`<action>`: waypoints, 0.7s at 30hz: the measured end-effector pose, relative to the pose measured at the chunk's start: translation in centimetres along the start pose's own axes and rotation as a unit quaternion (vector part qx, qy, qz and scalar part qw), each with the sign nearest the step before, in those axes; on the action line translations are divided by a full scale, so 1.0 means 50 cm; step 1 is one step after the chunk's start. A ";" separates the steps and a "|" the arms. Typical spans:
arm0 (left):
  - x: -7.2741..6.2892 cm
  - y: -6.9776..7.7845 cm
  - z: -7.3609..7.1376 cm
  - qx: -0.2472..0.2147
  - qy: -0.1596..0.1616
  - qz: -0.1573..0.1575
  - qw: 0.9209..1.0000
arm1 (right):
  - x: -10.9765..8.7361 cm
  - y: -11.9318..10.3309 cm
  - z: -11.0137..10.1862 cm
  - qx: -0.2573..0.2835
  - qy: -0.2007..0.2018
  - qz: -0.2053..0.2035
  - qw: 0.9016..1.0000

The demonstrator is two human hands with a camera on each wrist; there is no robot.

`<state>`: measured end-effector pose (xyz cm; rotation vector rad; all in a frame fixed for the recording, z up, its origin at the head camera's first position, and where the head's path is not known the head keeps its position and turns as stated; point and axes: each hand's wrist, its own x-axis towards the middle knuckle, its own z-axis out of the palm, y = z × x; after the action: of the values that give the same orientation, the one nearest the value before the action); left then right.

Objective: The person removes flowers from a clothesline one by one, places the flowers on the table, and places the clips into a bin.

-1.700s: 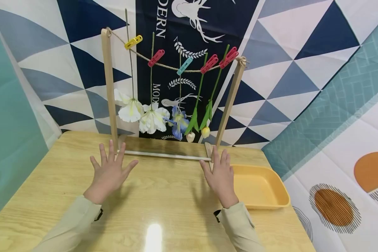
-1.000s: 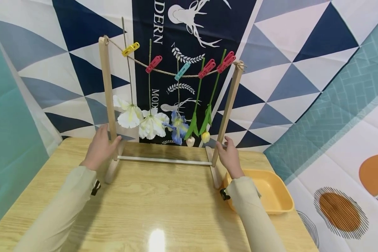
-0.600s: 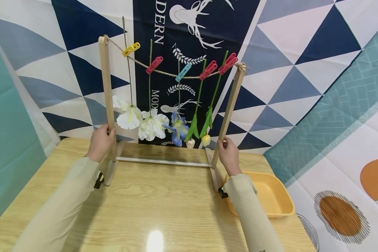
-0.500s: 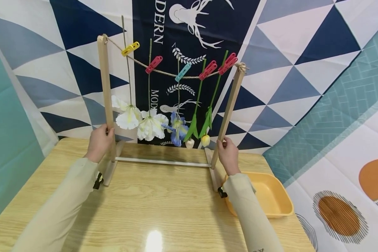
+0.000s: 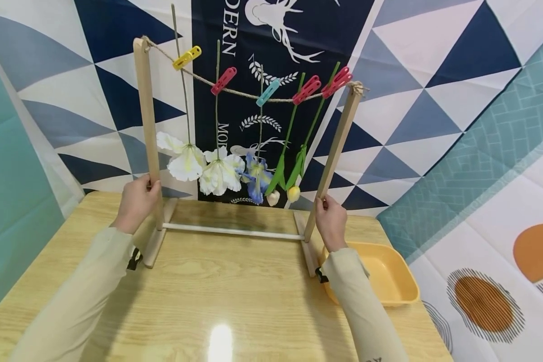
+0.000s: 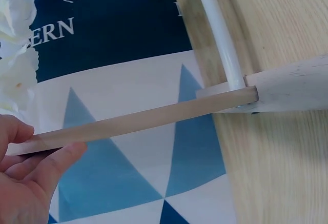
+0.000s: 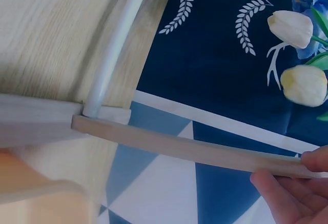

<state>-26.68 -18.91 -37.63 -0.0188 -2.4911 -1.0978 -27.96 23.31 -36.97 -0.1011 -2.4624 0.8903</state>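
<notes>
A wooden stand has a left post [image 5: 147,115] and a right post [image 5: 339,138], joined low by a white rod [image 5: 233,232]. My left hand [image 5: 137,203] grips the left post near its lower part; in the left wrist view, thumb and fingers pinch it. My right hand [image 5: 331,222] pinches the right post likewise. A sagging rope [image 5: 244,94] between the post tops bears yellow [image 5: 187,58], blue [image 5: 268,93] and red clips [image 5: 223,80]. Upside down from them hang two white flowers [image 5: 220,173], a blue iris [image 5: 256,176], a white tulip [image 7: 291,29] and a yellowish tulip [image 7: 303,85].
A yellow plastic basin [image 5: 384,271] sits on the wooden table [image 5: 235,301] beside the stand's right foot, partly behind my right forearm. A patterned cloth [image 5: 402,115] rises close behind the stand and flowers.
Both hands, spread open above the table at first, have reached forward to the posts and taken hold of them. Since then the post tops have shifted slightly outward in view.
</notes>
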 end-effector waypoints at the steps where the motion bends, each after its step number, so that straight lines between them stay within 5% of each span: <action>1: -0.002 0.001 -0.003 0.000 -0.003 -0.001 1.000 | -0.003 0.000 -0.003 0.001 0.000 -0.003 1.000; 21: -0.049 -0.009 -0.017 -0.007 -0.004 -0.009 1.000 | -0.043 0.006 -0.011 0.002 -0.005 -0.042 0.999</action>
<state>-24.22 -19.43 -38.37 -0.0059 -2.4942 -1.1248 -25.83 23.35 -37.73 0.0077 -2.4537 0.8619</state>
